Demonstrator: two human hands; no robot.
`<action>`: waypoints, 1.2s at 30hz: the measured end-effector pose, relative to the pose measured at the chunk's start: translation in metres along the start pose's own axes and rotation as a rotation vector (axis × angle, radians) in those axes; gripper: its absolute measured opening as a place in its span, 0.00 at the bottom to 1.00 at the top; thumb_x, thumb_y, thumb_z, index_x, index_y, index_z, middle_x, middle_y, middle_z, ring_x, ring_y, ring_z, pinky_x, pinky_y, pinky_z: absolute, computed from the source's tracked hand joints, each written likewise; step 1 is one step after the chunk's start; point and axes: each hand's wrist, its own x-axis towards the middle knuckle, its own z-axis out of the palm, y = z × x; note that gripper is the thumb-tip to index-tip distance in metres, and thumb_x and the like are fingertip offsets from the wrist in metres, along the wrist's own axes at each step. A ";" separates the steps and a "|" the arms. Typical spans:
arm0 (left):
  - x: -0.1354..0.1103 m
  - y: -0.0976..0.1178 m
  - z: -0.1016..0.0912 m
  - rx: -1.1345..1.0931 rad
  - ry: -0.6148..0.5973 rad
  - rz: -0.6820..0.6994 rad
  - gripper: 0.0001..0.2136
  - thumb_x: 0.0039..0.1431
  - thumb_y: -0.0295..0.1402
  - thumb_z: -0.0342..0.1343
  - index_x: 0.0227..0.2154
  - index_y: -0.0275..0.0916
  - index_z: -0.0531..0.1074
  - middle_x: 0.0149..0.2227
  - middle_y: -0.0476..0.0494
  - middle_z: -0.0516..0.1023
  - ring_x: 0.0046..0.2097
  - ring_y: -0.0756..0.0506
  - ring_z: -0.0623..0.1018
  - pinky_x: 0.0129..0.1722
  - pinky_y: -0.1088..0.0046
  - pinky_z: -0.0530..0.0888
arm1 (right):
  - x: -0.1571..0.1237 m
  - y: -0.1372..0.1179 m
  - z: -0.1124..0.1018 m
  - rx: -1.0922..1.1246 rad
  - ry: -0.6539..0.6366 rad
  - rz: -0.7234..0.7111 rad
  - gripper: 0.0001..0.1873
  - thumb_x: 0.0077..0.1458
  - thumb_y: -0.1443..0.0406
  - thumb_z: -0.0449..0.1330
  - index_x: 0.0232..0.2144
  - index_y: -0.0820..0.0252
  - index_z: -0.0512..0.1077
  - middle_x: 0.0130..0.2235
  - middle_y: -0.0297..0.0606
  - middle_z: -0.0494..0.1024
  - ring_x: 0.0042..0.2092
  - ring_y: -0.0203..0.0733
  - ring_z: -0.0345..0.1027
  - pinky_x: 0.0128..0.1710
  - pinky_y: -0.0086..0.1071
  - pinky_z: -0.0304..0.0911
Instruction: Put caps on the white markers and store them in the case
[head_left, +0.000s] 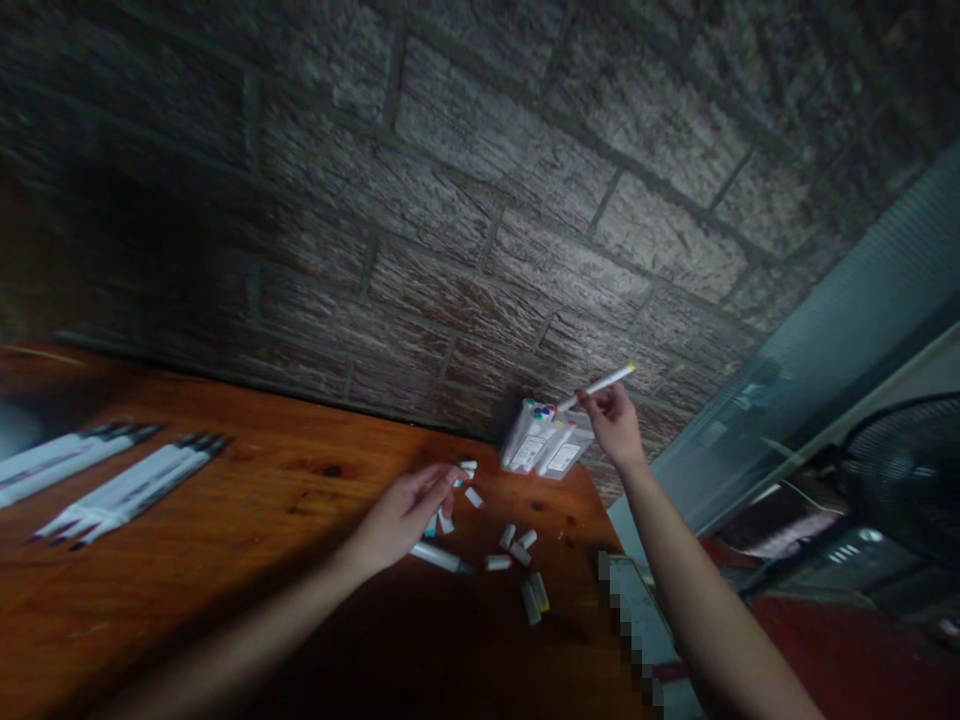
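My right hand [613, 420] pinches a white marker [600, 385] with a yellow tip end, slanted over a clear plastic case [568, 452]. The marker's lower end is at the case's top. Several markers with coloured ends stand in the case, with green, blue and red showing. My left hand [412, 505] is low over the table, fingers drawn together among loose white marker caps [474, 497]. What its fingertips hold, if anything, is hidden. Beneath that hand lies a white marker [439, 556].
More short caps [519, 550] are scattered on the wooden table [300, 560]. Two rows of white markers [135, 485] lie at the left. A brick wall [480, 250] rises behind the table. Off the right edge stands a black fan [907, 480].
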 end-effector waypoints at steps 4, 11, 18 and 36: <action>-0.001 0.004 0.001 -0.005 0.004 0.017 0.21 0.66 0.50 0.47 0.41 0.37 0.75 0.24 0.50 0.72 0.27 0.49 0.72 0.28 0.75 0.69 | 0.010 0.018 0.010 -0.198 -0.036 0.008 0.13 0.43 0.56 0.66 0.26 0.57 0.70 0.23 0.33 0.75 0.27 0.41 0.70 0.31 0.33 0.62; 0.002 0.007 -0.002 0.110 0.054 0.072 0.16 0.66 0.44 0.49 0.36 0.37 0.75 0.27 0.49 0.74 0.29 0.49 0.73 0.30 0.76 0.69 | -0.038 0.015 0.018 -0.278 0.191 -0.092 0.40 0.55 0.52 0.59 0.63 0.64 0.53 0.57 0.58 0.68 0.52 0.52 0.69 0.45 0.43 0.67; 0.008 -0.006 -0.009 0.184 0.145 0.103 0.15 0.65 0.43 0.49 0.35 0.36 0.73 0.23 0.51 0.72 0.27 0.50 0.72 0.29 0.76 0.67 | -0.016 0.013 0.013 -0.513 0.168 -0.324 0.30 0.58 0.54 0.55 0.58 0.65 0.64 0.60 0.59 0.64 0.62 0.61 0.59 0.56 0.54 0.62; 0.007 -0.014 -0.012 0.254 0.057 0.081 0.13 0.66 0.39 0.49 0.37 0.36 0.75 0.26 0.50 0.73 0.28 0.51 0.71 0.29 0.77 0.67 | 0.045 -0.003 0.058 -0.646 -0.312 -0.309 0.30 0.57 0.59 0.62 0.60 0.61 0.63 0.42 0.45 0.82 0.38 0.48 0.78 0.40 0.37 0.69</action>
